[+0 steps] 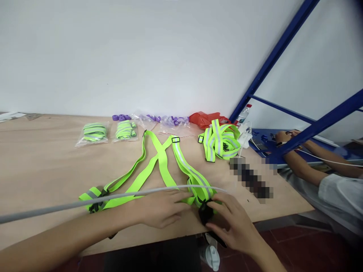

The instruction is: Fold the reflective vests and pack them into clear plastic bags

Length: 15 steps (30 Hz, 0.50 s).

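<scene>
A neon-green reflective strap harness [159, 162] lies spread out on the wooden table [42, 166], its straps crossing in the middle. My left hand [161, 209] rests flat on the table near the front edge, fingers stretched toward the harness's right end. My right hand [231, 223] is curled round a black buckle [205, 213] at that same end of the harness, by the table's front edge. A grey cable [85, 202] runs across in front of my arms.
Two clear bags of folded green straps [95, 133] lie at the back left, purple parts [121, 117] and a red bag [205, 118] along the wall, a bundled harness [221, 141] at right. Another person's arms [300, 158] work behind a blue frame [312, 130].
</scene>
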Each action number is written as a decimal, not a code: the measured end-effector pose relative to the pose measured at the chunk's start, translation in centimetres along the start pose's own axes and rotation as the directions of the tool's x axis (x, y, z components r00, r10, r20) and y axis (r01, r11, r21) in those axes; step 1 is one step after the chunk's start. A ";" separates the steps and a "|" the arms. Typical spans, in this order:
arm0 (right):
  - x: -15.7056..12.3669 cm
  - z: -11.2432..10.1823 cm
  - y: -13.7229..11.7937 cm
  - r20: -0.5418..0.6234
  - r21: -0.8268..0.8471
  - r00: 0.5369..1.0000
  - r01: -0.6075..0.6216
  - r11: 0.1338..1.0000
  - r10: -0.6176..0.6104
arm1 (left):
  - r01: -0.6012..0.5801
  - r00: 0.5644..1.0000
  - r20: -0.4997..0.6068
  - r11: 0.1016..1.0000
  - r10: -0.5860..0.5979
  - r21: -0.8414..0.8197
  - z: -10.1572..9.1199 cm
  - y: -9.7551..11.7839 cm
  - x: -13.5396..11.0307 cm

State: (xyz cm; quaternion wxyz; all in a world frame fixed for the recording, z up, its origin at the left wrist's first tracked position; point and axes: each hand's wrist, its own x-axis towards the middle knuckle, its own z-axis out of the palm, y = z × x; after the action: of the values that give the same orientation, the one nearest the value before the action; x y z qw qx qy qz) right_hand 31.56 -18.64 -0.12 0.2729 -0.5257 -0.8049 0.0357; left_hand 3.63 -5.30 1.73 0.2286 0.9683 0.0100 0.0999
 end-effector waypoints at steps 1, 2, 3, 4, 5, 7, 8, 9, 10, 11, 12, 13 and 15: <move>0.2 -0.3 -0.5 0.076 -0.020 0.997 0.006 1.000 -0.005 | 0.007 1.000 -0.016 1.000 -0.007 -0.010 0.3 -0.2 -0.1; 0.6 -0.6 -0.8 0.156 -0.032 0.988 -0.004 0.999 0.009 | 0.010 0.999 -0.034 1.000 -0.011 -0.021 0.5 -0.3 -0.2; 1.0 -0.8 -1.1 0.228 -0.042 0.973 -0.030 0.999 0.039 | 0.013 0.998 -0.053 0.999 -0.014 -0.034 0.7 -0.4 -0.3; 1.5 -0.9 -1.2 0.292 -0.054 0.954 -0.062 0.997 0.075 | 0.015 0.997 -0.070 0.999 -0.018 -0.049 0.9 -0.5 -0.4; 1.9 -1.1 -1.2 0.346 -0.066 0.932 -0.090 0.994 0.108 | 0.016 0.996 -0.083 0.998 -0.022 -0.062 1.0 -0.6 -0.4; 2.6 -1.3 -0.8 0.411 -0.088 0.899 -0.123 0.988 0.149 | 0.020 0.995 -0.098 0.997 -0.027 -0.078 1.1 -0.8 -0.5; 2.8 -1.4 -0.6 0.422 -0.087 0.893 -0.130 0.988 0.155 | 0.022 0.994 -0.101 0.996 -0.030 -0.081 1.1 -0.8 -0.5; 2.9 -1.6 -0.3 0.417 -0.070 0.896 -0.140 0.988 0.157 | 0.028 0.994 -0.103 0.996 -0.036 -0.082 1.1 -0.9 -0.6; 3.0 -1.7 0.1 0.392 -0.034 0.906 -0.159 0.987 0.159 | 0.037 0.994 -0.104 0.996 -0.046 -0.081 1.0 -0.9 -0.6; 3.0 -1.8 0.4 0.346 0.019 0.923 -0.185 0.983 0.167 | 0.050 0.993 -0.103 0.996 -0.058 -0.080 1.0 -1.0 -0.7; 3.0 -1.9 0.8 0.284 0.082 0.941 -0.213 0.974 0.182 | 0.065 0.992 -0.100 0.995 -0.073 -0.078 0.9 -1.0 -0.7; 2.9 -1.9 1.3 0.209 0.149 0.955 -0.242 0.959 0.209 | 0.082 0.991 -0.098 0.994 -0.089 -0.075 0.8 -1.0 -0.8; 2.7 -1.4 2.6 0.043 0.283 0.955 -0.294 0.913 0.294 | 0.125 0.986 -0.104 0.990 -0.132 -0.070 0.6 -1.1 -0.9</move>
State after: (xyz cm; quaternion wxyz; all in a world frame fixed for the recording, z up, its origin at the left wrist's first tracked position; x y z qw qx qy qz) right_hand 33.58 -15.49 1.25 0.3379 -0.5957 -0.7029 0.1921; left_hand 2.91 -4.69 0.52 0.2645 0.9510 0.0817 0.1374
